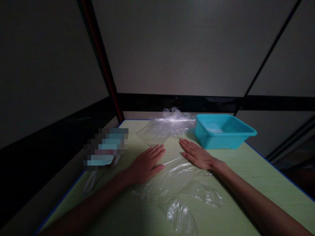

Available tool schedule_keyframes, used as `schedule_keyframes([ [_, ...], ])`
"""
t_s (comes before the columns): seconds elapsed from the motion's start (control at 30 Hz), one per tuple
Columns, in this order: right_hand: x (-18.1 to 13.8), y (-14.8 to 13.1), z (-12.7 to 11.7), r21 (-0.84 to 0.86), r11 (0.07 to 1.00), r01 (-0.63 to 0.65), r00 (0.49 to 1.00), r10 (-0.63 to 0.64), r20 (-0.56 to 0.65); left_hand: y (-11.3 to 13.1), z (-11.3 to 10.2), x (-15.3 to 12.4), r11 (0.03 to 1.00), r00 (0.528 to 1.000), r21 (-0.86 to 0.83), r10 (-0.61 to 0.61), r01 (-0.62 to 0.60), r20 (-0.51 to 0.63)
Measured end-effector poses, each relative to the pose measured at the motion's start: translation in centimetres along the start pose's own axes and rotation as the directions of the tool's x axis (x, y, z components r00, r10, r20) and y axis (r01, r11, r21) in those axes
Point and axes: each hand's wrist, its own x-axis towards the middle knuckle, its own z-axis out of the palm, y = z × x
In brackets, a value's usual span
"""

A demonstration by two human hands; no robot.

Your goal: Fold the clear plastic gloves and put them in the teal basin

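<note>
A clear, thin plastic bag point(169, 178) is spread over the table in front of me, its handle-like ends toward my side. My left hand point(147, 164) lies flat on the left part of it, fingers stretched out and thumb apart. On the right part rests my right hand point(197, 154), also flat, with its fingers together and pointing inward. Neither hand grips anything. Beyond my fingertips sits a crumpled heap of clear plastic point(172, 123); whether it is a separate bag I cannot tell.
A turquoise plastic basin point(216, 140) stands at the back right, close to my right hand. At the left edge lies a blurred-out, phone-like object point(108, 149) with a pale strap point(90, 182). The green table point(265, 167) meets a panelled wall point(182, 59) behind.
</note>
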Motion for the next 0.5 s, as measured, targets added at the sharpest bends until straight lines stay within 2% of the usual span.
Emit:
schedule_keyframes([
  [0.33, 0.1, 0.6, 0.0, 0.013, 1.000, 0.003, 1.000, -0.003, 0.026, 0.2, -0.1, -0.1, 0.999, 1.000, 0.037, -0.012, 0.012, 0.009],
  [0.5, 0.1, 0.6, -0.1, 0.021, 1.000, 0.013, 0.999, -0.014, 0.038, 0.7, -1.4, -0.5, 0.995, 0.998, 0.081, -0.051, 0.049, 0.024],
])
